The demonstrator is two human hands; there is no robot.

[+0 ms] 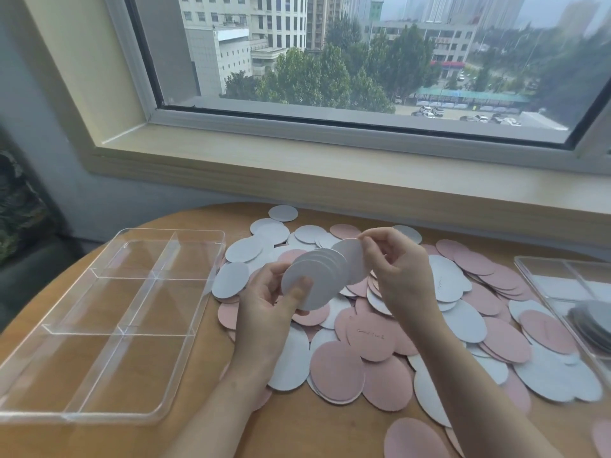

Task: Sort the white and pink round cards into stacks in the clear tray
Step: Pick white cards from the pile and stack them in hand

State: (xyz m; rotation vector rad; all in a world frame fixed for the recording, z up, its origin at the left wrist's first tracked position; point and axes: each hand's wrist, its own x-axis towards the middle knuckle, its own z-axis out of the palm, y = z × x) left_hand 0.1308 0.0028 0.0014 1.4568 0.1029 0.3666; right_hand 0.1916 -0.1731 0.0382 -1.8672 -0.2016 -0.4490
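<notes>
Faint handwriting on one pink card [370, 333] is illegible.

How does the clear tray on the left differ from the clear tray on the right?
The left tray is wholly in view and its compartments hold no cards; the right tray is cut off by the picture's edge and holds a stack of white cards. Both are clear, divided, and on the wooden table.

A round wooden table [185, 223] stands against a pale wooden sill [297, 166] below a large grey-framed window [330, 120] showing daylight, trees and buildings, with a grey wall [49, 143] at left.
</notes>
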